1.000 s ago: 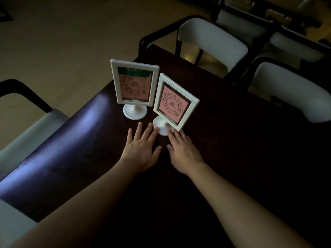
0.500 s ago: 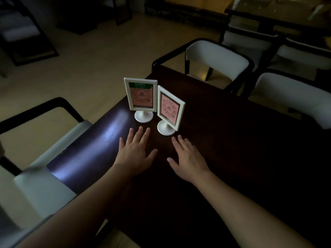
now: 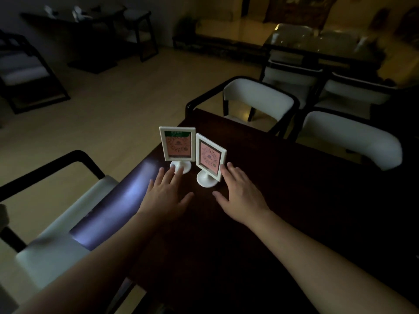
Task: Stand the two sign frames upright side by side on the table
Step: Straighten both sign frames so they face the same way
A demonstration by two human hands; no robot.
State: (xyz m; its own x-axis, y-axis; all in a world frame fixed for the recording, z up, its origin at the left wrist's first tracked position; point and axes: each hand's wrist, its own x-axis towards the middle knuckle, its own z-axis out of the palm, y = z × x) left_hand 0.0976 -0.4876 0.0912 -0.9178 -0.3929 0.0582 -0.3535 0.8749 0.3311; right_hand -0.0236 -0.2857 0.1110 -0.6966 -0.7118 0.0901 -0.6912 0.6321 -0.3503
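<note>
Two white sign frames stand upright side by side near the far left corner of the dark table (image 3: pixel 283 200). The left frame (image 3: pixel 178 143) has a green strip above a pink card and a round white foot. The right frame (image 3: pixel 209 157) is angled a little and shows a pink card on its own round foot. My left hand (image 3: pixel 166 196) lies flat, fingers spread, fingertips at the left frame's foot. My right hand (image 3: pixel 240 196) is flat and spread just right of the right frame. Neither hand holds anything.
A white-cushioned chair (image 3: pixel 258 99) stands at the table's far end, another (image 3: pixel 351 139) at the right side, and a third (image 3: pixel 56 223) at the left edge. More tables and chairs fill the dim room behind. The table's left edge runs close to the frames.
The view has lifted and pulled back, showing more of the room. My hands, close together below the right frame before, have spread apart, left toward the left foot, right beside the right frame.
</note>
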